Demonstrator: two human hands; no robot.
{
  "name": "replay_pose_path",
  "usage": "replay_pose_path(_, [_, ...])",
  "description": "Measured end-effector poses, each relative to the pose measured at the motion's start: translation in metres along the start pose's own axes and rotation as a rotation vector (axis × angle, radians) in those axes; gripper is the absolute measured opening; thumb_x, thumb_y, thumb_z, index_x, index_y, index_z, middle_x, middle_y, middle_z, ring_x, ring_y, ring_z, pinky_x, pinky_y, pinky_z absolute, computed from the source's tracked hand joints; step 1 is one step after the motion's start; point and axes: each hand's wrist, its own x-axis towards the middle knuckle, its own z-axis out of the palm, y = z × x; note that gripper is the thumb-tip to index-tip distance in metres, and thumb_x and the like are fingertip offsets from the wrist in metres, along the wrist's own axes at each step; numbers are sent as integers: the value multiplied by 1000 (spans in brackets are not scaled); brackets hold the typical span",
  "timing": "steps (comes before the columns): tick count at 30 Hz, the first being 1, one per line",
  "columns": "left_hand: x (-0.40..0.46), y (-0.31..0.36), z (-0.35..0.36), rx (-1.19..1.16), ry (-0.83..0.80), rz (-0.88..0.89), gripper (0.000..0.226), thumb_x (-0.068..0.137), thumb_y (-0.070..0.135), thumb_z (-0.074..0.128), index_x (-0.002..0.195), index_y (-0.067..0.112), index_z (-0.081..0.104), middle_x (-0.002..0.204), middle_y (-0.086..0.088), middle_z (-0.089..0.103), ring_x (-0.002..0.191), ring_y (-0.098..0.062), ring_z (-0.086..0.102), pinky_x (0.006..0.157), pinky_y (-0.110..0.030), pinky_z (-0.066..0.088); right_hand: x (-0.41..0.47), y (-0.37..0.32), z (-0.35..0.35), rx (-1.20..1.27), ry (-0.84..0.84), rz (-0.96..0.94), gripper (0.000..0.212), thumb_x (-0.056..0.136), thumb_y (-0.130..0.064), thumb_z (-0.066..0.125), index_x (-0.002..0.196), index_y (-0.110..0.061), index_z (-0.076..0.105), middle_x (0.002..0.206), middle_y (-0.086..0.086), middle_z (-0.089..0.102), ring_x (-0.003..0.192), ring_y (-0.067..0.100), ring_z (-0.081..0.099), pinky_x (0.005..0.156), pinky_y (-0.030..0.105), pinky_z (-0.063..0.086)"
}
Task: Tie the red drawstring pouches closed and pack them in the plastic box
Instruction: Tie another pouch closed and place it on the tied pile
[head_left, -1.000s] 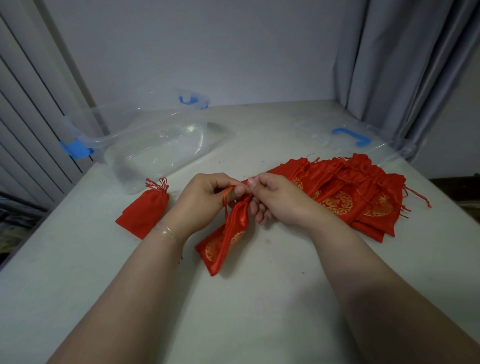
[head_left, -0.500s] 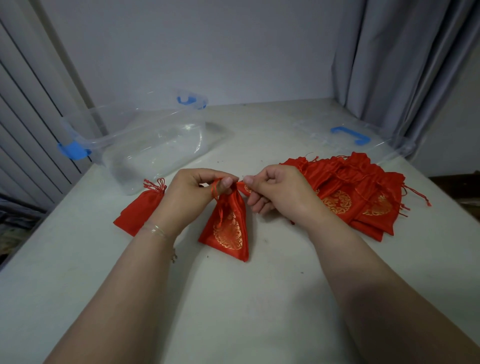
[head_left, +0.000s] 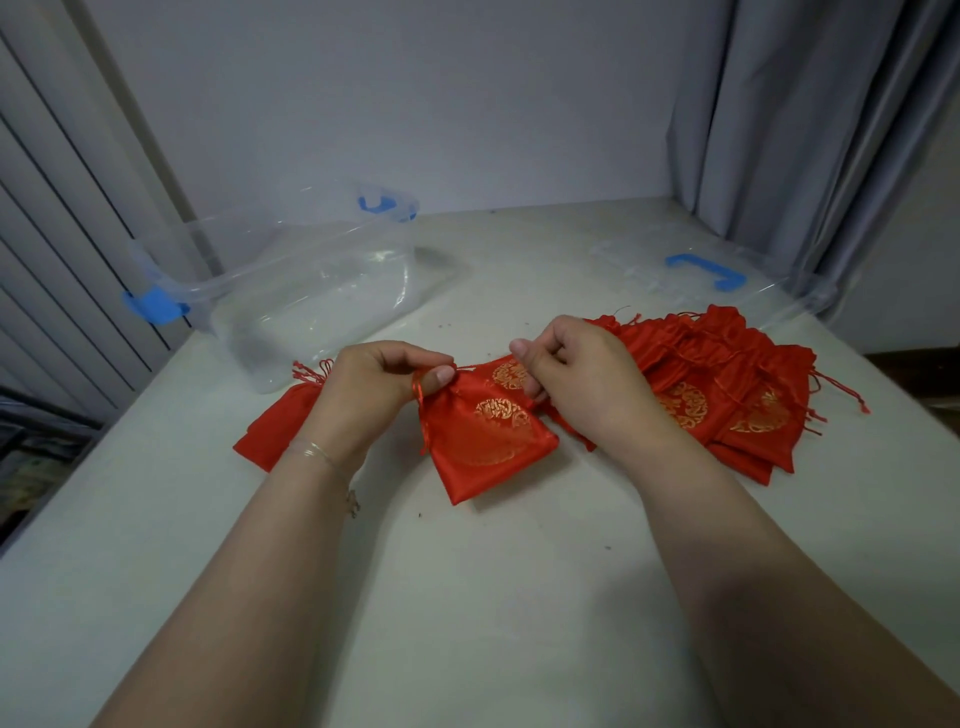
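Note:
A red drawstring pouch (head_left: 480, 441) with a gold round emblem lies at the table's middle, its gathered neck toward my hands. My left hand (head_left: 374, 395) pinches the neck and a loop of red cord at the pouch's upper left. My right hand (head_left: 576, 379) is curled at the pouch's upper right and pinches its top edge. A tied red pouch (head_left: 270, 426) lies behind my left wrist. A pile of several red pouches (head_left: 727, 395) spreads out on the right. The clear plastic box (head_left: 291, 291) with blue latches stands open at the back left, with nothing in it.
The box's clear lid (head_left: 696, 270) with a blue handle lies flat at the back right, next to a grey curtain (head_left: 810, 130). The table's left edge (head_left: 62, 499) drops off by vertical blinds. Bare white tabletop (head_left: 493, 597) lies between my forearms.
The pouch has turned from hanging narrow and twisted to lying flat with its emblem up. My hands have moved apart, stretching its top between them.

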Motion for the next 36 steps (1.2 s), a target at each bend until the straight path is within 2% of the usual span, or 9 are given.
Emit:
replay_pose_path(6, [-3,0,-2,65,-63,61,13,72,-2,75,78,9,70,77,-8,70,71,-12,64,71,-18,55,-2,1,-8,-68,-320,-7,20,82,-29,69,68,-20,58,71,-10,55,54,-2,47,56,18,34])
replay_pose_path(9, [-7,2,5,166,-156,161,17,73,-7,74,75,7,65,77,-12,67,73,-16,63,71,-22,54,-3,-3,-6,25,-275,-50,9,85,-25,66,94,-27,64,95,-15,49,71,-2,50,62,9,37])
replay_pose_path(13, [-9,0,15,222,-214,281,20,73,-2,73,71,14,63,72,-5,66,69,-14,62,70,-29,52,-1,-4,3,25,-265,-79,18,93,-13,53,107,-16,66,88,-14,59,74,-4,55,65,3,39])
replay_pose_path(19, [-13,-1,20,404,-47,473,20,80,5,68,90,22,65,80,7,66,74,-8,63,71,-23,51,0,3,8,201,-209,57,12,87,-20,66,84,-10,71,76,-7,68,66,0,57,68,23,47])
replay_pose_path(23, [-11,-3,20,541,38,573,11,82,16,71,90,23,70,82,14,62,67,-6,59,65,-17,47,-1,-1,6,340,-215,71,3,86,-12,66,87,-14,67,73,8,66,62,7,56,61,20,45])
replay_pose_path(26, [-11,-5,19,625,75,654,6,81,20,70,86,21,71,83,9,64,61,-10,55,62,-26,46,-2,0,4,362,-287,34,18,88,-8,63,97,-23,68,71,23,53,65,16,49,63,22,42])
replay_pose_path(29, [-12,-4,20,659,110,731,4,80,17,68,82,19,72,83,7,62,63,-8,50,57,-30,46,0,1,-3,363,-336,57,15,86,-8,65,96,-16,73,63,11,54,60,8,49,61,15,42])
replay_pose_path(32, [-14,-2,20,692,130,795,9,80,12,69,80,19,73,83,6,64,69,-11,55,54,-33,49,3,4,-10,373,-366,101,15,82,-9,70,96,-6,72,79,7,69,68,7,58,65,17,49])
replay_pose_path(36, [-13,-1,19,703,126,817,10,80,14,68,81,22,75,82,7,67,68,-14,58,52,-36,49,2,2,-13,270,-305,30,7,82,-12,70,87,-14,74,92,11,72,82,27,67,78,41,53])
